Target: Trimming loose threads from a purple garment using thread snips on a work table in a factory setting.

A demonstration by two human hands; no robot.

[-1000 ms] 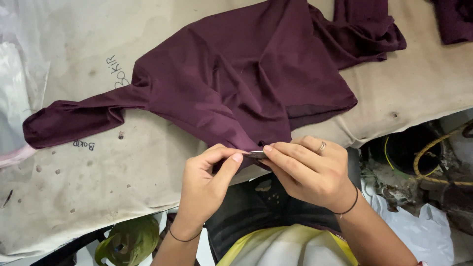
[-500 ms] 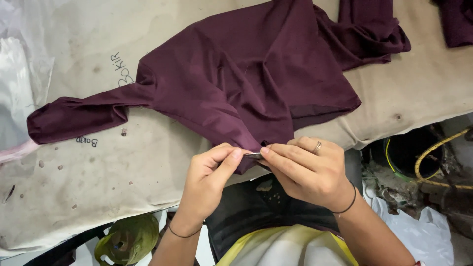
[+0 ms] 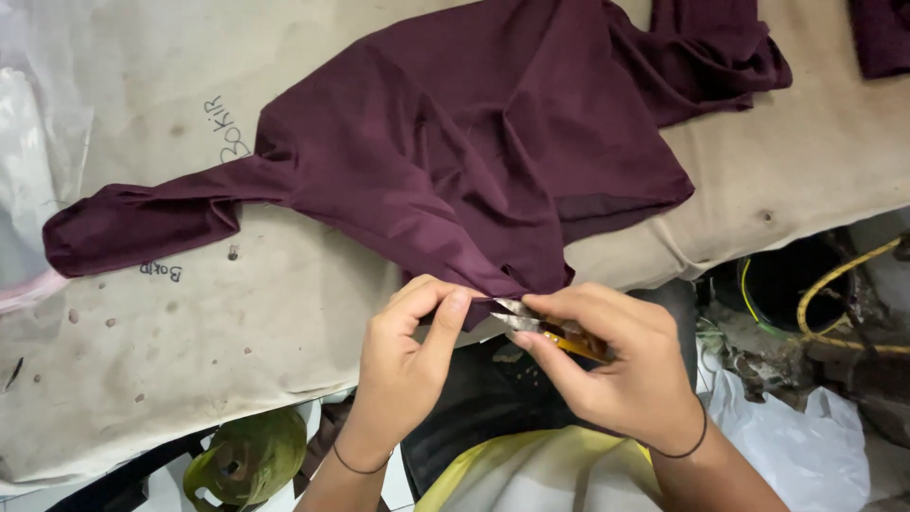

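A dark maroon garment [image 3: 455, 161] lies spread over a beige padded table [image 3: 190, 360], one sleeve stretching to the left. My left hand [image 3: 408, 356] pinches the garment's near corner at the table's front edge. My right hand [image 3: 616, 365] grips small thread snips [image 3: 540, 324] with an amber handle. Their metal blades point left and touch the pinched fabric corner.
Clear plastic sheeting [image 3: 28, 180] lies at the table's left end. More maroon cloth [image 3: 882, 33] sits at the top right. Below the table edge are a green object [image 3: 246, 460], a white plastic bag [image 3: 806, 446] and yellow cable [image 3: 834, 284].
The view has shifted slightly. My right hand has drawn back a little, so the snips' blades now show at the fabric corner. My left hand keeps its pinch.
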